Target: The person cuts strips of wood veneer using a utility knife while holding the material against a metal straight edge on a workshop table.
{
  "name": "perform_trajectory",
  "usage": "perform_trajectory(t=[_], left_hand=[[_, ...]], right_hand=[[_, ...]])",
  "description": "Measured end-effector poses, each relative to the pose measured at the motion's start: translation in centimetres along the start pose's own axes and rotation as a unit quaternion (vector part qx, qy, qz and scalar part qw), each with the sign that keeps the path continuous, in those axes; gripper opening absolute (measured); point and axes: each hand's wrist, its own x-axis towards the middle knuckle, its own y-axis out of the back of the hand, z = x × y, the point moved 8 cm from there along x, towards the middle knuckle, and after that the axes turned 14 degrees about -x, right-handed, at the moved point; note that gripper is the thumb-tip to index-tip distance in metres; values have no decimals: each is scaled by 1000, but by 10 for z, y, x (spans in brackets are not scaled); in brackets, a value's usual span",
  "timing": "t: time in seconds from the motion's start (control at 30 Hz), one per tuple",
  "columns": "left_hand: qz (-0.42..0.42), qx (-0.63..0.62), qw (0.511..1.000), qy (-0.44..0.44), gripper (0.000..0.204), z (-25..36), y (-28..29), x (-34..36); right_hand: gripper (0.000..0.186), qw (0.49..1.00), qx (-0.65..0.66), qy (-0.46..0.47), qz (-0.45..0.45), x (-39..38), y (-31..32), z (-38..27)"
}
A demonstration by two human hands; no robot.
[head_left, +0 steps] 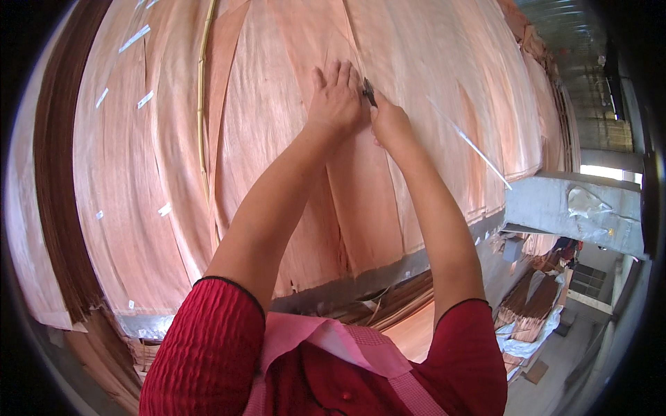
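Broadly, the thin wood sheets (257,118) lie flat across the surface in front of the person, pinkish tan with long grain, a few darker reddish strips and slightly wavy, overlapping edges. Short pieces of white tape (134,39) dot them on the left, and a yellowish bamboo pole (202,97) lies lengthwise over them. The left hand (334,97) rests palm down on the sheets, fingers extended and slightly spread. Just beside it, the right hand (390,123) is curled round a small dark tool (369,91), its tip near the left hand's fingers; whether the tip touches the wood is unclear.

Along the near side, the sheets end at a grey border (388,269). Bare wood stretches out on both sides of the hands; to the right, well apart from them, lies a thin white strip (480,154). A dark brown stack (55,159) runs along the far left, and a grey metal beam (541,204) stands at the right edge. Lower right, brown bundles (538,305) lie partly wrapped in whitish plastic (550,326).
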Motion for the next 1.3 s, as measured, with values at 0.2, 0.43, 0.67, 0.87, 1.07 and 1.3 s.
perform_trajectory(t=[0.2, 0.43, 0.67, 0.87, 1.07, 1.3], left_hand=[[-55, 22, 998, 14, 52, 9, 9, -1], [-77, 64, 995, 3, 63, 9, 0, -1], [-65, 103, 992, -8, 61, 7, -3, -3], [-63, 65, 996, -13, 60, 3, -3, -2], [36, 76, 993, -78, 63, 32, 22, -10], [-126, 47, 991, 23, 37, 18, 2, -1]], right_hand=[[43, 1000, 1, -17, -18, -66, 9, 8], [43, 997, -10, 31, 74, -152, 3, 40], [54, 988, -43, -98, -114, -263, -31, 72], [57, 937, -76, -137, -312, -496, -76, 121], [57, 966, 113, -229, -38, -427, 15, 107], [32, 988, 152, -26, 12, -235, 47, 68]])
